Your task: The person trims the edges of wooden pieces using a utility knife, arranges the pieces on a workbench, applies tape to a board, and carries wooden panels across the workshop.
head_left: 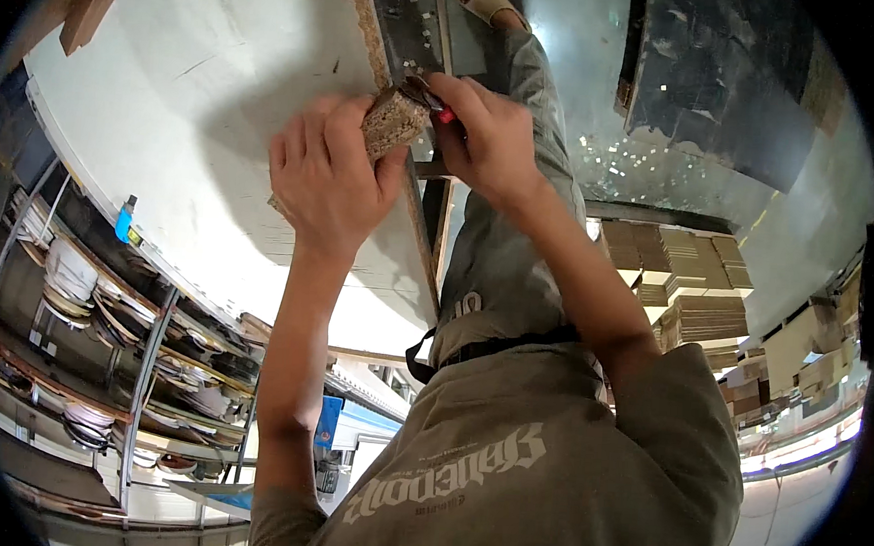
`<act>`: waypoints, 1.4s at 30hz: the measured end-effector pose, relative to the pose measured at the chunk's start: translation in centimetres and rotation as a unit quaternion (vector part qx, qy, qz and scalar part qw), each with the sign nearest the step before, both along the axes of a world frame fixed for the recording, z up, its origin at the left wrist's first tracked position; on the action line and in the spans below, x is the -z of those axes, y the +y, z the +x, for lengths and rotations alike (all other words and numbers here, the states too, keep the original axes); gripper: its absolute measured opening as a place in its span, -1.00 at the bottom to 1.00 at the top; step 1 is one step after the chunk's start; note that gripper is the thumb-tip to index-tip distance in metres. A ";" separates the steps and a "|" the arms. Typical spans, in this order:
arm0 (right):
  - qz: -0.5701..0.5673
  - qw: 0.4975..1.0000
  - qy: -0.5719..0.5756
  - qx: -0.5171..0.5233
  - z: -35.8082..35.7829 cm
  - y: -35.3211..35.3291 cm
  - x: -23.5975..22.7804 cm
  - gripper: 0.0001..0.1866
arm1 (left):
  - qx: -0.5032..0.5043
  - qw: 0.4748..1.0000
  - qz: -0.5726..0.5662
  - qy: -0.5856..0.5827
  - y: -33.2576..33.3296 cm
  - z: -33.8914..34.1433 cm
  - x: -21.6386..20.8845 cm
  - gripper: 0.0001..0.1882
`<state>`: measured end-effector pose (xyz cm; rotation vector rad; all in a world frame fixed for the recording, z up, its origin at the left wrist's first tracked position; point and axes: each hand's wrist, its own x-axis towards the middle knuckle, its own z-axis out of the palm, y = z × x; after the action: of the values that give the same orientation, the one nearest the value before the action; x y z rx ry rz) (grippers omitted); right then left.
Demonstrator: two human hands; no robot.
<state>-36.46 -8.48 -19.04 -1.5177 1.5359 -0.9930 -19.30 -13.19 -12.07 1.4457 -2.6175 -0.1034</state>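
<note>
My left hand (333,174) is wrapped over a brown, coarse-grained block (395,123) that looks like particleboard. Its end sticks out past my thumb and fingers. A sliver of the same brown shows below the wrist side of that hand. My right hand (493,142) is closed around a small tool (446,114) with a red part and a dark metal end. The metal end touches the block's right upper edge; the tool's exact kind is mostly hidden by my fingers. Both hands are over the right edge of a large white board (240,75).
A small blue object (124,221) with a dark tip lies at the board's left rim. Racks (144,396) of stacked pieces stand lower left. Stacked cardboard (704,267) and a dark sheet (723,90) are on the right. Small pale scraps litter the floor (650,175).
</note>
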 end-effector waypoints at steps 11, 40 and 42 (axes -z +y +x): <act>0.097 0.993 0.041 -0.046 0.5 2.7 7.0 -0.54 | 0.023 0.999 -0.026 0.016 -0.1 0.1 0.0 -0.57; 0.024 0.996 -0.049 -0.073 -0.8 -0.9 1.2 -0.56 | 0.007 1.000 0.001 0.014 0.1 -0.3 -0.3 -0.58; 0.025 0.995 -0.034 -0.092 -1.2 -1.0 1.0 -0.55 | 0.004 1.000 -0.003 0.013 0.1 -0.3 -0.4 -0.58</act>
<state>-37.64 -9.45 -20.01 -1.5434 1.3365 -0.8854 -19.63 -13.07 -11.64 1.4210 -2.6008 -0.1142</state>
